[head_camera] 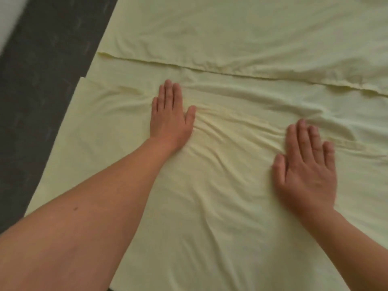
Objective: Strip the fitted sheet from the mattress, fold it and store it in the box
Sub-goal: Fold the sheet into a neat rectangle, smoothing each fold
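The pale yellow fitted sheet (pixel 231 206) lies spread flat and fills most of the view. One layer is folded over another, and its hemmed edge (pixel 210 70) runs across the upper part from left to right. My left hand (pixel 171 118) presses flat on the sheet with straight fingers, just below that edge. My right hand (pixel 306 166) also lies flat on the cloth, nearer to me and to the right. Wrinkles bunch between the two hands. The mattress and the box are not in view.
A dark grey floor (pixel 42 80) runs along the left side of the sheet. A pale strip (pixel 10 17) shows in the top left corner.
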